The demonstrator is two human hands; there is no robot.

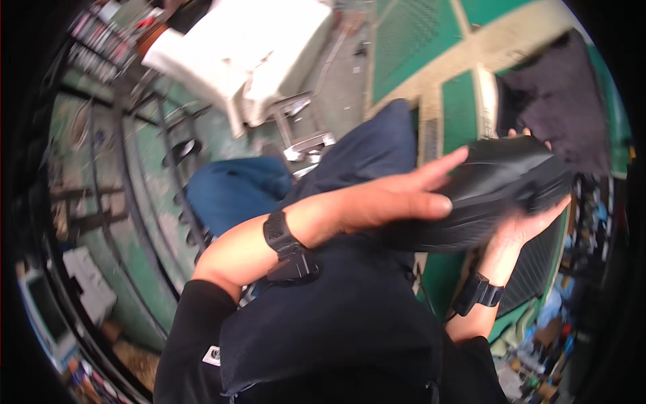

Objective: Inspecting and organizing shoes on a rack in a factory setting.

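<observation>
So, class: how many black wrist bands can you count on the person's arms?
2: one wrist band on the left arm, another wrist band on the right, below the black piece; none hidden.

A small white rectangular label point(212, 355) sits on the dark sleeve below the left hand point(383, 198), and a pale-framed screen point(46, 311) stands far to its lower left.

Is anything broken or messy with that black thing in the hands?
Nothing looks damaged. The floppy black leather-like piece lies between the left hand, flat on top, and the right hand beneath. It is blurred, so small flaws cannot be ruled out.
</observation>
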